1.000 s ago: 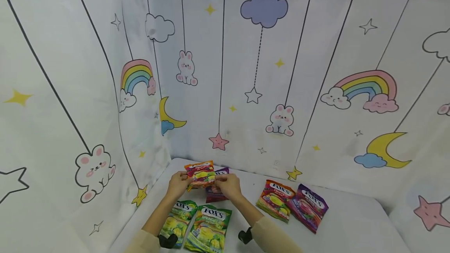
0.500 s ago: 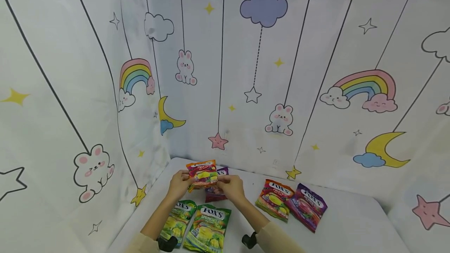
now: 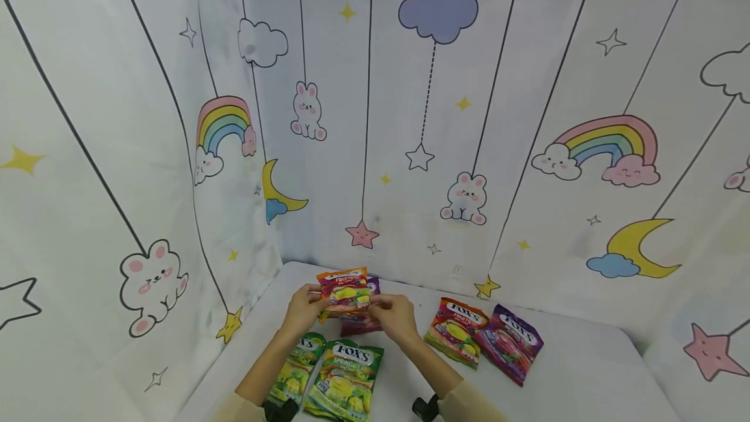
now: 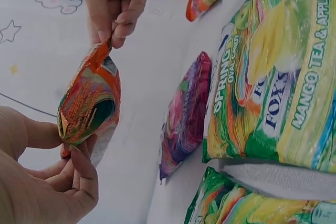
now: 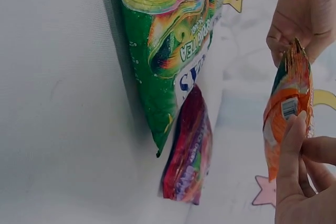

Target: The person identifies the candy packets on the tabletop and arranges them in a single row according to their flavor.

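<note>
An orange-and-red candy bag (image 3: 346, 292) marked FRUITS is held up above the table between both hands. The left hand (image 3: 302, 311) pinches its left edge; in the left wrist view, that thumb and fingers (image 4: 79, 177) grip one end. At the opposite edge the right hand (image 3: 395, 318) pinches the bag, its thumb beside the barcode in the right wrist view. Behind the held bag lies a purple candy bag (image 3: 359, 327), partly hidden. Nearer the person are two green spring tea candy bags (image 3: 346, 379), (image 3: 295, 373), the left one partly covered by the left forearm.
On the right of the white table (image 3: 574, 370) lie another orange FRUITS candy bag (image 3: 458, 332) and a purple berries candy bag (image 3: 511, 344), their edges overlapping. A white printed curtain (image 3: 328, 168) stands behind the table and along its left.
Both hands have shifted slightly to the right with the orange candy bag, still held between them. The bags on the table keep their places, while the head view has drifted a little.
</note>
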Tool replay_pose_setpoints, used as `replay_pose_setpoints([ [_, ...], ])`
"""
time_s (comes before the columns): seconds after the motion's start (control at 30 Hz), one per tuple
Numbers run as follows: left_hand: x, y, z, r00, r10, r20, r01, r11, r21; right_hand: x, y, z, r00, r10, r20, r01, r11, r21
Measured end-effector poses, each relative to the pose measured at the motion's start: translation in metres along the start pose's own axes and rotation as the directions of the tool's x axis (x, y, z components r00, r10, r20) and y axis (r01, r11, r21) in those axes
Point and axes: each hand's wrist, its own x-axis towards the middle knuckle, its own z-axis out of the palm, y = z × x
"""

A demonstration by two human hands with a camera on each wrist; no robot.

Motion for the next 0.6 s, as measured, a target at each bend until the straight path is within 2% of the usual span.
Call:
replay_pose_setpoints([
  [0.1,-0.004,0.002,0.001,1.000,0.016,0.015,-0.016,1.000,-0.009,-0.003,-0.002,-0.004,1.000,-0.014,0.008,0.014,1.000,0.004],
  [0.4,-0.012,0.010,0.007,0.999,0.015,0.037,-0.014,0.999,-0.039,-0.012,-0.003,-0.014,1.000,-0.014,0.018,0.014,1.000,0.023],
  [0.6,-0.017,0.012,0.011,0.996,0.055,0.069,-0.051,0.997,-0.053,-0.023,-0.006,-0.022,0.999,-0.027,0.029,0.025,0.999,0.046],
])
